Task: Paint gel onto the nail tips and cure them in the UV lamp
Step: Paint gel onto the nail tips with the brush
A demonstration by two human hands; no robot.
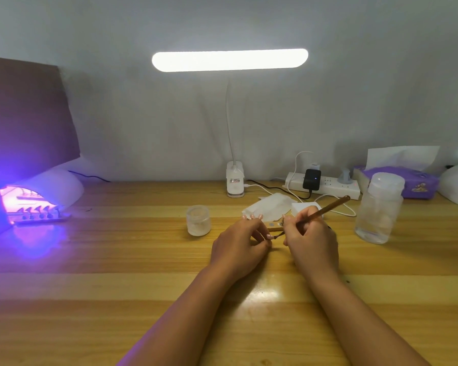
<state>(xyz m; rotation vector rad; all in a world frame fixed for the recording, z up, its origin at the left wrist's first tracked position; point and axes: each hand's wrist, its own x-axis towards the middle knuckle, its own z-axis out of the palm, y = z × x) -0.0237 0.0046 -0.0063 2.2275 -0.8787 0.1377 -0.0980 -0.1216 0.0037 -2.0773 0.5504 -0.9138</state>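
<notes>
My left hand (239, 240) pinches a small pink nail tip (269, 236) between thumb and fingers at the middle of the wooden table (117, 260). My right hand (311, 239) grips a brown brush (325, 208), its bristle end touching that tip. A stand with several pink nail tips (253, 216) lies just behind my left hand. At the far left the white UV lamp (53, 188) glows purple, with a rack of nail tips (39, 211) in its mouth. A small frosted jar (198, 220) stands left of my hands.
A clip-on desk light (234, 182) stands at the back centre. Behind my hands lie white wipes (271, 206). A power strip (325, 184) with cables, a clear plastic bottle (380, 211) and a purple tissue box (407, 180) sit at the right.
</notes>
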